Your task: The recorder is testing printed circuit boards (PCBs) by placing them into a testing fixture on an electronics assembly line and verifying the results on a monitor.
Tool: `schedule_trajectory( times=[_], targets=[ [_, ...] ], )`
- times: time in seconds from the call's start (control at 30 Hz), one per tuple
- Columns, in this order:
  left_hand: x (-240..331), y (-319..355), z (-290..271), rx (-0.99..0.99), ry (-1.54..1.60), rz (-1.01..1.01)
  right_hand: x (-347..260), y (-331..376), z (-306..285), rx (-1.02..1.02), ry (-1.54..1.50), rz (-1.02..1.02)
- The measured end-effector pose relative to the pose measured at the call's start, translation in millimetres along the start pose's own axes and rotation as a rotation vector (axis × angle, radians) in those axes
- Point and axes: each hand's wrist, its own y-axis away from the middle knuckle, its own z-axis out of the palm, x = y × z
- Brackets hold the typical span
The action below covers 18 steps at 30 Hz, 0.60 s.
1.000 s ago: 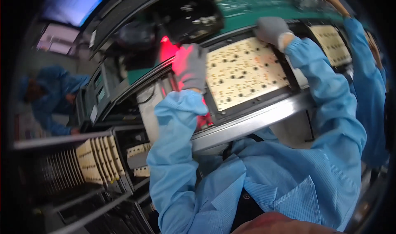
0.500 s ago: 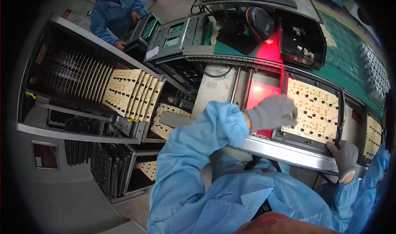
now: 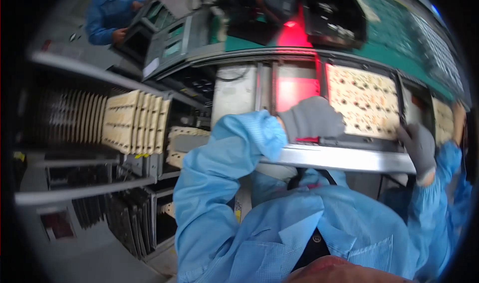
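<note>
A cream circuit board (image 3: 363, 101) with rows of small dark and orange parts lies in a black carrier frame (image 3: 369, 140) on the conveyor. My left hand (image 3: 315, 118), in a grey glove, is at the board's left edge. Its fingers are curled closed, and anything inside them is hidden. My right hand (image 3: 419, 148), gloved in grey too, is at the near right corner of the frame, its fingers bent round that corner. Motion blurs both hands somewhat. Red light falls on a plate (image 3: 295, 86) left of the board.
A rack at left holds several upright cream boards (image 3: 132, 121). Behind the conveyor sit a black bin (image 3: 332, 16) and a green mat (image 3: 389, 23). A metal rail (image 3: 344, 158) runs along the near edge. One person (image 3: 112, 13) holds a dark frame; another's hand (image 3: 459, 121) is at far right.
The whole view has shifted, with the scene sliding left and up. My left hand has come down from over the board to its left edge. My right hand stays at the frame's corner.
</note>
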Motion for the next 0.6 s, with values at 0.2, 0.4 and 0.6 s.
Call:
schedule_trajectory(
  times=[0.2, 0.4, 0.6],
  targets=[
    [23, -3, -15, -0.041, -0.042, -0.118, -74, -41, 32, 0.1, -0.254, -0.496],
    [83, 72, -91, 0.189, 0.067, -0.393, -141, -73, 57, -0.09, -0.096, -0.978],
    [165, 235, -194, 0.432, -0.589, -0.981, -89, -73, 73, 0.291, -0.012, -0.747]
  ],
)
